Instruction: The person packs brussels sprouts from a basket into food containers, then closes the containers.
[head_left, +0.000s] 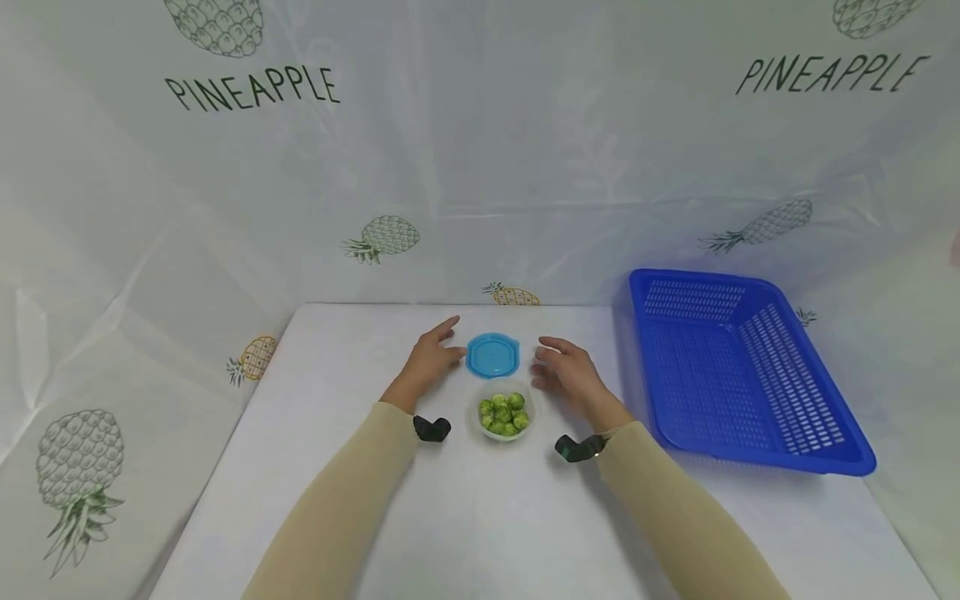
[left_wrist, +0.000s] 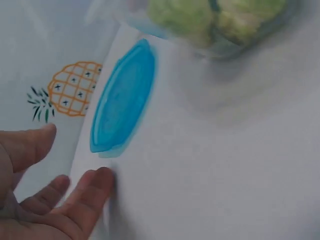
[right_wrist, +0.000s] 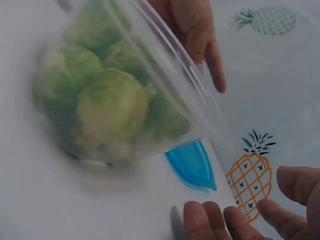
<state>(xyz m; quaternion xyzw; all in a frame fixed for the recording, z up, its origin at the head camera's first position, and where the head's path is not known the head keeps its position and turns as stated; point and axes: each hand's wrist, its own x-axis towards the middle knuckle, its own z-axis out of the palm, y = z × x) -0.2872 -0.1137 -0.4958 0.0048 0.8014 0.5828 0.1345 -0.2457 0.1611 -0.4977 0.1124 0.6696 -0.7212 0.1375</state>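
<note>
A blue plastic lid lies flat on the white table between the two hands. Just in front of it stands a clear round bowl filled with Brussels sprouts. My left hand is at the lid's left side, thumb and fingers spread apart, holding nothing; its fingertips come close to the lid in the left wrist view. On the other side, my right hand has its fingers loosely bent and apart, with nothing between them. The right wrist view shows the sprouts through the bowl's clear wall.
A large blue plastic basket with slotted sides stands at the right of the table. Behind the table's back edge hangs a pale sheet printed with pineapples. Each wrist wears a black strap-on device.
</note>
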